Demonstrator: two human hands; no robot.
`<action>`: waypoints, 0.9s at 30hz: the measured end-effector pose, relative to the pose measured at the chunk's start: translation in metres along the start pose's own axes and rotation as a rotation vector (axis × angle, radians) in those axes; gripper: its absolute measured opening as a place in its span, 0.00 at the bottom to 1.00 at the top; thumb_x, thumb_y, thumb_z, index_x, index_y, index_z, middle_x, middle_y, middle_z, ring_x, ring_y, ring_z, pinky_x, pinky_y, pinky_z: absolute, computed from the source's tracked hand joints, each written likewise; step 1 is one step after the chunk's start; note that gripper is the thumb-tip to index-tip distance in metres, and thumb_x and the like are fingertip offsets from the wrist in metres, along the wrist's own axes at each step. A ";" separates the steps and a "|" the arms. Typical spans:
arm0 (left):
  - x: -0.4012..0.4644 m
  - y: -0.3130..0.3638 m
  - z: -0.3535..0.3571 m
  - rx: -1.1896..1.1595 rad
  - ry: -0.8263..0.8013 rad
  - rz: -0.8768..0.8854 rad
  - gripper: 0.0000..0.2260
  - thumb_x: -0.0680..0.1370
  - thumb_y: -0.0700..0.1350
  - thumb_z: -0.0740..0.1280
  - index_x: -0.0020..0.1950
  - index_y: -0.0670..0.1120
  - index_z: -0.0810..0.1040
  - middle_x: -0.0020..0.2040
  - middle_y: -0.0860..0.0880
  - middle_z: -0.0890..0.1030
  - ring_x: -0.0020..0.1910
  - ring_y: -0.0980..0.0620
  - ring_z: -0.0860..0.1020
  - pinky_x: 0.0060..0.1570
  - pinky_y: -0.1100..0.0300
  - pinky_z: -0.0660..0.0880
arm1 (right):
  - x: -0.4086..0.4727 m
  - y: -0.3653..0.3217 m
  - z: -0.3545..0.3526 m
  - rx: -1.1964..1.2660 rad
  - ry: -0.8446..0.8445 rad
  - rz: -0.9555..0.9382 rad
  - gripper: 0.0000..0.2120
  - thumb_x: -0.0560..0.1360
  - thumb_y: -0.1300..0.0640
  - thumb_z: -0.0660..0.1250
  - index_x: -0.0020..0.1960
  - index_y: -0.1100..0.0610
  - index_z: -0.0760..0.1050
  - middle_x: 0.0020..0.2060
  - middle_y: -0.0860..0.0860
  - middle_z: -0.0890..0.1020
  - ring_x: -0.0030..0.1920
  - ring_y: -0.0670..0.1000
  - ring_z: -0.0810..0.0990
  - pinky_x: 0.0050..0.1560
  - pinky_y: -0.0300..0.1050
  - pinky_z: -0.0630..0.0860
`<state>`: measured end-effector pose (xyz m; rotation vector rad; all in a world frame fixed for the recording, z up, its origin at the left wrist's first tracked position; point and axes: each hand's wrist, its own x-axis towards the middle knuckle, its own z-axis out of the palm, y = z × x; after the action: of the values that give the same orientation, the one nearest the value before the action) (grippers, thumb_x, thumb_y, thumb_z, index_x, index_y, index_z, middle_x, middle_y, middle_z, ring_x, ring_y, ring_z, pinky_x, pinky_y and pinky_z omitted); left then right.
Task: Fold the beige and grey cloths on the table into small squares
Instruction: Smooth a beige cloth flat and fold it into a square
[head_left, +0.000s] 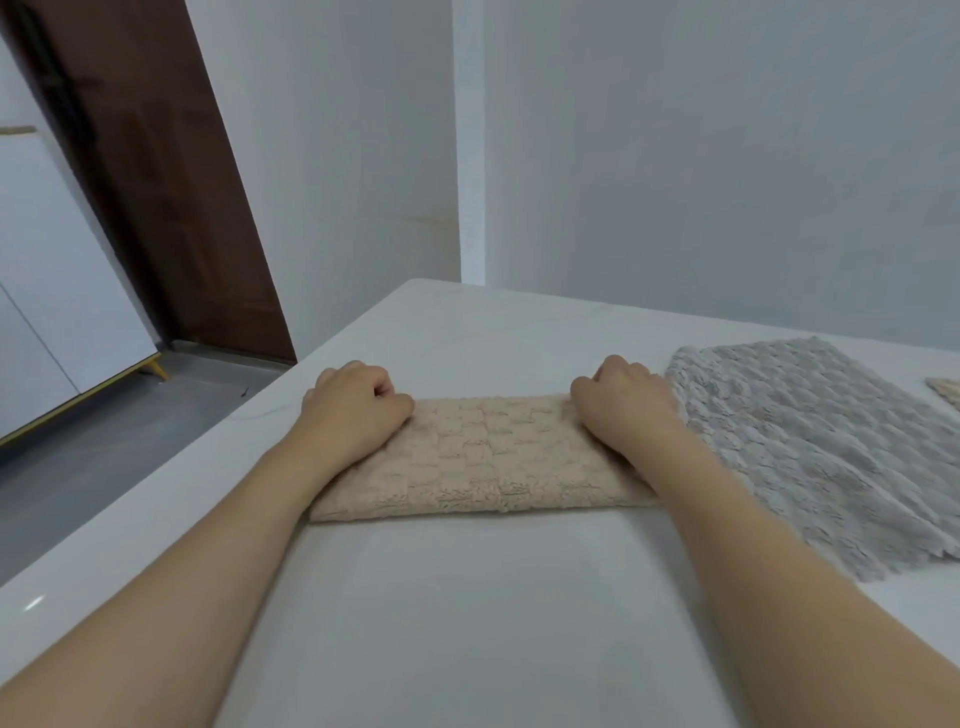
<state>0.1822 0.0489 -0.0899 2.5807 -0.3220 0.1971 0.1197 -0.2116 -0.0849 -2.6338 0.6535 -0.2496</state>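
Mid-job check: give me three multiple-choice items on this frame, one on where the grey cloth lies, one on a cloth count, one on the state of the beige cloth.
1. Where does the grey cloth lie relative to the beige cloth?
A. On its right
B. On its left
C. Under it

2. How many cloths show at least in part on the table?
A. One
B. Three
C. Five

3. What state is the beige cloth in?
A. Spread out in a single flat layer
B. Crumpled in a ball
C. Folded into a long strip, held at both ends

Answers:
1 A, the grey cloth lies flat beside the right hand.
2 B, beige, grey, and a beige corner at the right edge.
3 C, the left hand and the right hand grip its ends.
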 end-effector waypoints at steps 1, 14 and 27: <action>0.001 0.002 -0.001 0.027 -0.015 0.007 0.07 0.74 0.48 0.64 0.37 0.48 0.74 0.43 0.53 0.74 0.52 0.46 0.69 0.56 0.50 0.69 | 0.000 0.002 -0.001 -0.023 -0.011 0.002 0.12 0.74 0.55 0.55 0.53 0.60 0.69 0.53 0.60 0.73 0.58 0.62 0.70 0.56 0.53 0.66; 0.008 -0.006 -0.005 -0.014 -0.103 0.094 0.03 0.78 0.49 0.64 0.50 0.54 0.76 0.47 0.55 0.76 0.53 0.51 0.73 0.55 0.53 0.71 | 0.002 0.011 -0.003 -0.128 0.123 -0.109 0.11 0.75 0.56 0.57 0.52 0.61 0.72 0.51 0.58 0.74 0.54 0.61 0.71 0.54 0.51 0.66; 0.006 -0.010 -0.004 -0.266 -0.002 0.220 0.04 0.78 0.47 0.67 0.44 0.52 0.74 0.40 0.54 0.78 0.34 0.57 0.73 0.37 0.60 0.69 | 0.001 0.017 -0.006 0.017 0.076 -0.232 0.09 0.79 0.55 0.53 0.51 0.60 0.67 0.46 0.58 0.77 0.49 0.61 0.73 0.46 0.51 0.67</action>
<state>0.1905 0.0579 -0.0899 2.2809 -0.5925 0.2147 0.1117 -0.2278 -0.0870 -2.6935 0.3665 -0.4223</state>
